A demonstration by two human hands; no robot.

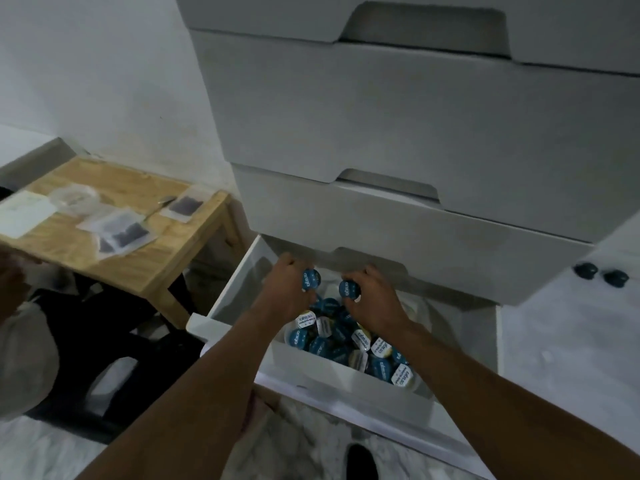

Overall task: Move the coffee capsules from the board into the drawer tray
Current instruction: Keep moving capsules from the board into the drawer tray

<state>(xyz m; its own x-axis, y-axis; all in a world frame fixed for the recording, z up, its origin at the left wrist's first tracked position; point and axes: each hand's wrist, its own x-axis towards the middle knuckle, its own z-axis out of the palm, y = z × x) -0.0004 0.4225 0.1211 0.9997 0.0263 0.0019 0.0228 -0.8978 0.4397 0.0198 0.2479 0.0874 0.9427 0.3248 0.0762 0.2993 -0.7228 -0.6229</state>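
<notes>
We see small round blue-lidded coffee capsules heaped in the white plastic drawer tray, a few with white lids, lying tilted every way, two more held above, perhaps blue-bodied

You've got open room above the white open drawer tray at its left end; the closed white drawer front overhangs its back, blue-lidded capsule pile fills the middle.
</notes>
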